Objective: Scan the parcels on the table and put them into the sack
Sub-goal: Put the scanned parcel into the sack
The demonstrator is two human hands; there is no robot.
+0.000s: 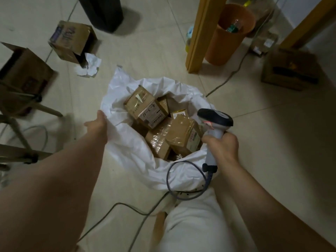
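While your left grip [99, 124] pinches the rim of the white sack [127, 148] on the floor, your right grip [222, 144] clenches the handle of the scanner [215, 118], its head poised over the sack's mouth. Taped cardboard parcels [148, 110] lie heaped inside. The sack looks thin, soft and floppy, so it likely sags unless you bunch a fold of rim. The parcels look stiff, small and probably light; glossy tape may slip, so take them across bare cardboard edges.
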